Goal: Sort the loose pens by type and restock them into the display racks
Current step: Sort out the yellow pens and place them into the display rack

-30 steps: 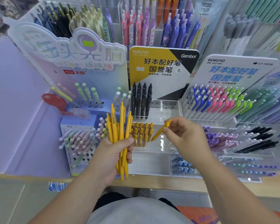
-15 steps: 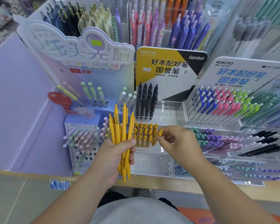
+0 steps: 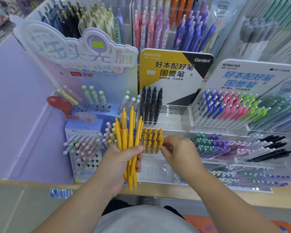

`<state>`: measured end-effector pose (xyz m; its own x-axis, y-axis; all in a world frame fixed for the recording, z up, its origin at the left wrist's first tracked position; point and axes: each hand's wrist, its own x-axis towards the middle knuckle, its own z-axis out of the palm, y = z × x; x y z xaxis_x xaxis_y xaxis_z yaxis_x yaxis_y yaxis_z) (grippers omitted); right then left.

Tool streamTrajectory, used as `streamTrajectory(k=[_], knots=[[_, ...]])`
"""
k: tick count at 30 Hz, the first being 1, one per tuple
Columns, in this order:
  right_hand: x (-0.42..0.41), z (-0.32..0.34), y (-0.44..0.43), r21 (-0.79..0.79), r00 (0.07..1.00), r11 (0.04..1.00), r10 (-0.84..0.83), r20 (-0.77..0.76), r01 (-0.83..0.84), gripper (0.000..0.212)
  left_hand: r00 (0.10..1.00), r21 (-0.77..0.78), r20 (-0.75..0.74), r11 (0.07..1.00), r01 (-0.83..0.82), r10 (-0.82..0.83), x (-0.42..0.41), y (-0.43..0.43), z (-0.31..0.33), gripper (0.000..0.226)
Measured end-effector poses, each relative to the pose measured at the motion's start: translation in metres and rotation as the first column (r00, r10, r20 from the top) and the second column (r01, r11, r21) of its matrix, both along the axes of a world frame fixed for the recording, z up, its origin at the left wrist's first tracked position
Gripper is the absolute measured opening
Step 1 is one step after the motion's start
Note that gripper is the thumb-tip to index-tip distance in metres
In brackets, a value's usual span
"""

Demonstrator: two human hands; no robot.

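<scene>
Yellow pens (image 3: 128, 132) stand fanned in a bundle in the left hand (image 3: 116, 165), whose fingers and thumb wrap tightly round their lower halves, clips up and tips pointing down past the wooden tabletop edge (image 3: 166, 190). Just to the right, the right hand (image 3: 180, 152) reaches to the clear rack (image 3: 175, 115), its fingertips (image 3: 164, 147) closed in a pinch on a single yellow pen (image 3: 159, 144) at the front right corner of the racked yellow pens (image 3: 149, 137), which sit upright in tidy rows. Behind those, in the same rack, a short row of black pens (image 3: 151, 105) leans against a yellow and black sign (image 3: 171, 68); the holes to their right show no pens. Left of the bundle is a lilac stand of pastel pens (image 3: 84, 145). To the right, sloping trays carry blue, pink and green pens (image 3: 230, 106), with purple and black ones below.
</scene>
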<state>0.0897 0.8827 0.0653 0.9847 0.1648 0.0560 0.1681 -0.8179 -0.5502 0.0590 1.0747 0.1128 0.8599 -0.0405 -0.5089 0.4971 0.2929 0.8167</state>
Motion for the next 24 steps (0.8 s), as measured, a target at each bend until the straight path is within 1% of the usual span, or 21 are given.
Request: streamTrajectory(k=[3, 6, 9, 11, 12, 14, 15, 16, 17, 18, 19, 21, 24], knots=[[-0.002, -0.003, 0.005, -0.055, 0.999, 0.998, 0.003, -0.048, -0.005, 0.012, 1.0, 0.002, -0.001, 1.0, -0.002, 0.002, 0.0, 0.0, 0.0, 0.004], [-0.002, -0.005, 0.006, -0.057, 0.999, 0.998, -0.022, -0.043, 0.019, 0.013, 1.0, 0.001, -0.002, 1.0, 0.0, 0.0, 0.0, -0.001, 0.001, 0.007], [-0.001, -0.004, 0.004, -0.041, 0.997, 0.999, 0.005, -0.073, -0.008, 0.009, 1.0, -0.001, 0.01, 1.0, 0.02, -0.02, 0.0, -0.002, 0.001, 0.005], [0.0, 0.001, -0.001, 0.006, 0.99, 1.0, 0.004, -0.141, -0.004, 0.01, 0.998, -0.007, 0.016, 0.999, 0.054, -0.054, 0.0, -0.002, 0.001, 0.002], [0.0, 0.005, -0.004, 0.05, 0.984, 0.998, -0.017, -0.178, 0.026, 0.017, 0.997, -0.011, 0.018, 0.997, 0.078, -0.077, 0.001, -0.001, 0.002, 0.002], [-0.001, 0.016, -0.009, 0.198, 0.972, 0.973, -0.079, -0.22, 0.123, 0.024, 0.99, -0.018, 0.024, 0.99, 0.142, -0.142, 0.001, -0.002, 0.002, 0.003], [-0.002, 0.024, -0.011, 0.31, 0.963, 0.935, -0.095, -0.253, 0.174, 0.021, 0.983, -0.026, 0.026, 0.983, 0.181, -0.18, 0.001, -0.003, 0.002, 0.004], [-0.003, 0.033, -0.011, 0.448, 0.946, 0.867, -0.074, -0.315, 0.216, 0.017, 0.975, -0.041, 0.024, 0.975, 0.22, -0.219, 0.001, -0.004, 0.003, 0.006], [-0.004, 0.043, -0.011, 0.588, 0.923, 0.771, 0.0, -0.384, 0.245, 0.014, 0.967, -0.065, 0.018, 0.965, 0.255, -0.254, 0.001, -0.005, 0.004, 0.008], [-0.005, 0.052, -0.009, 0.697, 0.895, 0.668, 0.1, -0.434, 0.263, 0.016, 0.958, -0.098, 0.012, 0.953, 0.286, -0.287, 0.001, -0.006, 0.005, 0.009], [-0.006, 0.06, -0.009, 0.762, 0.869, 0.589, 0.193, -0.456, 0.269, 0.019, 0.948, -0.135, 0.006, 0.939, 0.315, -0.317, 0.001, -0.007, 0.006, 0.012], [-0.007, 0.066, -0.009, 0.819, 0.842, 0.512, 0.296, -0.451, 0.258, 0.023, 0.932, -0.203, -0.008, 0.913, 0.354, -0.363, 0.001, -0.008, 0.008, 0.018], [-0.006, 0.064, -0.012, 0.839, 0.843, 0.466, 0.297, -0.448, 0.281, 0.024, 0.924, -0.212, -0.013, 0.904, 0.371, -0.382, 0.003, -0.011, 0.01, 0.02]])
